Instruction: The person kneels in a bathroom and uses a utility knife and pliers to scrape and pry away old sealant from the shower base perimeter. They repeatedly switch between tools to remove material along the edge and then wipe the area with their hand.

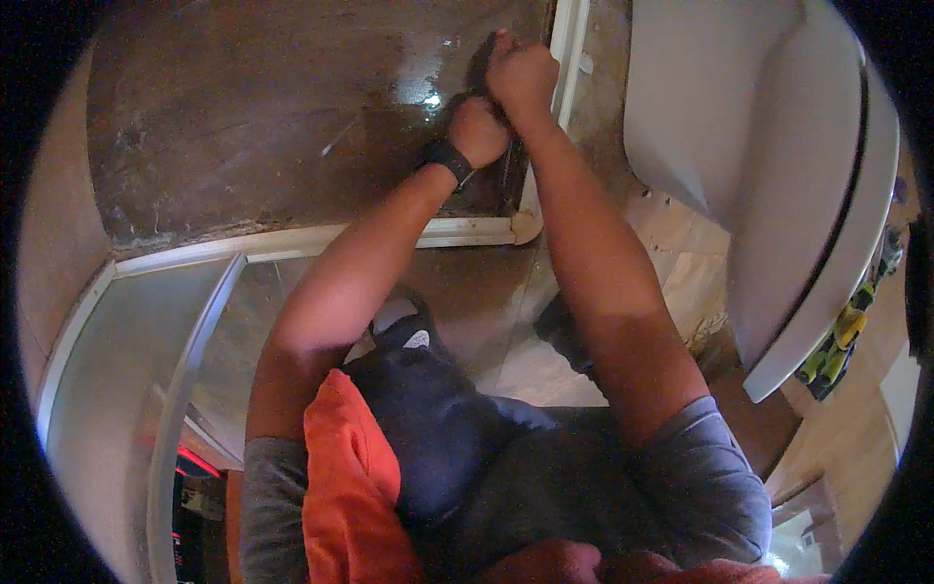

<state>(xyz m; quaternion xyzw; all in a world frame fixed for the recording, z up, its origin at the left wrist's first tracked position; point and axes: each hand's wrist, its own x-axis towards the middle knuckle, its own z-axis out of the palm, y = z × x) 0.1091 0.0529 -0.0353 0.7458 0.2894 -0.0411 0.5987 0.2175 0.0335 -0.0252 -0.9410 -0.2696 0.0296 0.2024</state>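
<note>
My left hand (pixel 479 131), with a black wristband (pixel 446 161) at its wrist, is closed low over a wet brown shower floor (pixel 263 117). Just beyond it and to the right, my right hand (pixel 523 80) is curled with the thumb pointing away from me, close to the white frame (pixel 570 39) along the floor's right edge. A dark shape shows between the hands, too hidden to name. Whatever the fingers hold, if anything, is out of sight behind them. Light glints off the wet patch beside the hands.
A white toilet (pixel 681 107) stands close at my right. To the left is a frosted shower door (pixel 117 360) with a metal edge. The white sill (pixel 341 237) runs in front of my feet. An orange cloth (pixel 350 467) hangs against my left side.
</note>
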